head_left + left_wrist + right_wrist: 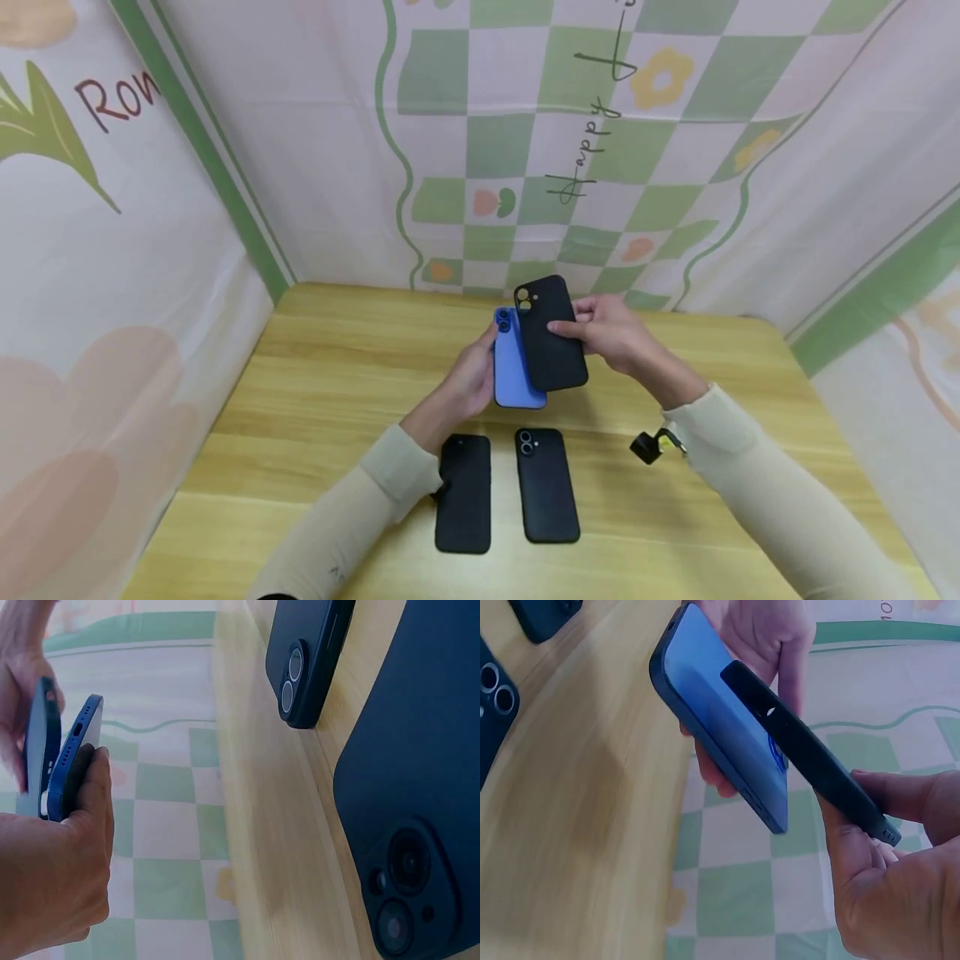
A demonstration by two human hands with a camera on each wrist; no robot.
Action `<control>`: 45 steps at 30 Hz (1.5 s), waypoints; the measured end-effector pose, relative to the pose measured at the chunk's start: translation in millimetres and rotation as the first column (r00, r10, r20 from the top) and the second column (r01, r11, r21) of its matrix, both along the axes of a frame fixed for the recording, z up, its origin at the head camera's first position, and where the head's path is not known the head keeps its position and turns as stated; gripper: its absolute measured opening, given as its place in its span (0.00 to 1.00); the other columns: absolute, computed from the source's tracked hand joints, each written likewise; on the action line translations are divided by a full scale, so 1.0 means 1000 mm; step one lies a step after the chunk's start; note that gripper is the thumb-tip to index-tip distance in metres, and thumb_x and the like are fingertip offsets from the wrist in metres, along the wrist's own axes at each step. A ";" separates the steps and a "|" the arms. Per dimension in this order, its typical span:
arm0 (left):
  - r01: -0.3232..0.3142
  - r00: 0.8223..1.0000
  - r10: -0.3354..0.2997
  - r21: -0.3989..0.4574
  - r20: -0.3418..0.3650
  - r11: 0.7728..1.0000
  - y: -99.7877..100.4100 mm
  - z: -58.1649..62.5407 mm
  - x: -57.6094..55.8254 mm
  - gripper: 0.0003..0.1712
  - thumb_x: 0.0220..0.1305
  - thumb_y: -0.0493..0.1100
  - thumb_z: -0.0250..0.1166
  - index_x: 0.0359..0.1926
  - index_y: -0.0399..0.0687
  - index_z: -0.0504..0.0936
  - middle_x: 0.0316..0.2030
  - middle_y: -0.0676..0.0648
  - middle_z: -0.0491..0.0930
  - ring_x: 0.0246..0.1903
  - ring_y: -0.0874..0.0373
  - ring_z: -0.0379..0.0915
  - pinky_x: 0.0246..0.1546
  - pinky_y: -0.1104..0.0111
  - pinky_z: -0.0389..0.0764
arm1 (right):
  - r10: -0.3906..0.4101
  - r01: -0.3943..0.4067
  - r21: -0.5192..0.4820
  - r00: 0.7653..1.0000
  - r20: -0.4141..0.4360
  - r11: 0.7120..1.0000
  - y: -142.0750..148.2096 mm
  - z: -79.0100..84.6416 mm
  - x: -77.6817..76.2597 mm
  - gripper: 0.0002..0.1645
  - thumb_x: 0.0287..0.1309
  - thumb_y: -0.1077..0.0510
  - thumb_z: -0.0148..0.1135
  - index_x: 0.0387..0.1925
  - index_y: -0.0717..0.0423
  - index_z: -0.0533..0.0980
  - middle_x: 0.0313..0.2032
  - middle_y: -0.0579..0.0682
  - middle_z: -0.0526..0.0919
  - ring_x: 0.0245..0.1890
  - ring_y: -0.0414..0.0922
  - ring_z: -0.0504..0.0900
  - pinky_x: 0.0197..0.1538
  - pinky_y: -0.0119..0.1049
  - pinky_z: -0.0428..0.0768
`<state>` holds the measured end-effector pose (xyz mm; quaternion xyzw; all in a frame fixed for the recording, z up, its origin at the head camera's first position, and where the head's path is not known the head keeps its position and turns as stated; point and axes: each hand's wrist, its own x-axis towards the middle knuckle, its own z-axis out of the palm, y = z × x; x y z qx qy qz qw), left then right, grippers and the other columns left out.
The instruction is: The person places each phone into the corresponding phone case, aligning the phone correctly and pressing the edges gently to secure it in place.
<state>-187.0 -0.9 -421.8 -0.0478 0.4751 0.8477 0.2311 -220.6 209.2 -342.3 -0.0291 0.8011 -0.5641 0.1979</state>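
Observation:
In the head view my left hand (471, 377) holds a blue phone (508, 371) by its sides, its back and twin camera lenses turned up. My right hand (611, 332) pinches a black phone case (557, 346) by its right edge, thumb on its outer back. The case overlaps the phone's right side in that view, and yellowish wood shows through its camera opening. From the right wrist, the case (814, 761) appears edge-on, tilted across the back of the phone (705, 690). The phone's bottom edge (77, 733), with its port, faces the left wrist camera.
Two black-backed phones lie on the wooden table (337, 367) nearer the body: one phone (463, 508) partly beside the left sleeve, the other phone (550, 492) to its right. A patterned cloth (330, 183) hangs behind the table. A small black device (645, 447) dangles by the right cuff.

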 end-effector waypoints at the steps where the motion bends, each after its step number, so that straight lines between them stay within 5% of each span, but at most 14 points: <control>1: 0.003 1.000 -0.003 0.007 -0.003 1.000 0.001 0.000 0.001 0.34 0.87 0.60 0.37 0.84 0.52 0.54 0.79 0.43 0.63 0.79 0.47 0.58 0.80 0.53 0.60 | -0.003 0.003 -0.015 1.000 0.010 1.000 -0.002 -0.001 0.000 0.16 0.72 0.65 0.65 0.52 0.76 0.76 0.32 0.48 0.92 0.32 0.41 0.91 0.41 0.37 0.91; 10: 0.040 0.999 -0.038 0.057 -0.036 0.998 0.005 0.001 0.005 0.35 0.87 0.62 0.33 0.84 0.54 0.55 0.81 0.46 0.60 0.81 0.48 0.52 0.82 0.53 0.55 | -0.008 0.013 -0.093 0.999 0.050 0.996 -0.015 -0.012 -0.003 0.23 0.72 0.66 0.64 0.60 0.80 0.74 0.40 0.56 0.92 0.37 0.42 0.92 0.45 0.38 0.90; 18: 0.031 1.000 -0.031 0.092 -0.005 0.995 0.007 0.002 0.006 0.36 0.87 0.61 0.38 0.82 0.46 0.57 0.78 0.40 0.65 0.78 0.45 0.59 0.79 0.50 0.61 | 0.003 0.010 -0.162 0.997 0.081 0.987 -0.024 -0.025 -0.003 0.23 0.73 0.65 0.64 0.60 0.80 0.75 0.49 0.63 0.89 0.44 0.47 0.91 0.49 0.40 0.90; 32: -0.021 1.000 0.022 0.080 -0.010 0.997 0.008 0.002 0.006 0.31 0.88 0.51 0.42 0.79 0.35 0.60 0.75 0.39 0.68 0.77 0.46 0.62 0.78 0.53 0.64 | 0.003 0.010 -0.150 0.996 0.089 0.989 -0.028 -0.027 -0.001 0.20 0.72 0.65 0.64 0.57 0.79 0.75 0.38 0.54 0.92 0.38 0.44 0.92 0.46 0.38 0.90; 38: -0.012 0.999 0.015 0.066 -0.036 0.998 0.008 0.004 0.006 0.31 0.88 0.49 0.42 0.79 0.34 0.59 0.75 0.38 0.69 0.76 0.45 0.64 0.77 0.52 0.66 | -0.030 0.032 0.015 0.996 -0.078 0.999 -0.022 -0.016 -0.002 0.19 0.68 0.60 0.70 0.50 0.71 0.77 0.34 0.53 0.92 0.30 0.42 0.91 0.41 0.37 0.91; 42: -0.012 0.998 0.016 0.059 -0.056 0.998 0.007 0.007 0.007 0.30 0.88 0.48 0.42 0.79 0.34 0.58 0.74 0.37 0.69 0.75 0.46 0.64 0.77 0.54 0.67 | 0.007 0.049 0.206 0.965 -0.262 0.977 -0.019 -0.011 -0.003 0.21 0.68 0.52 0.72 0.50 0.67 0.82 0.40 0.59 0.91 0.29 0.43 0.89 0.38 0.35 0.90; 45: -0.015 0.998 0.018 0.056 -0.057 0.998 0.005 0.008 0.009 0.29 0.88 0.47 0.43 0.79 0.34 0.59 0.72 0.37 0.71 0.74 0.45 0.67 0.75 0.55 0.69 | 0.018 0.066 0.264 0.952 -0.305 0.962 -0.016 -0.011 -0.007 0.23 0.70 0.49 0.70 0.54 0.64 0.83 0.45 0.61 0.90 0.33 0.46 0.90 0.38 0.35 0.90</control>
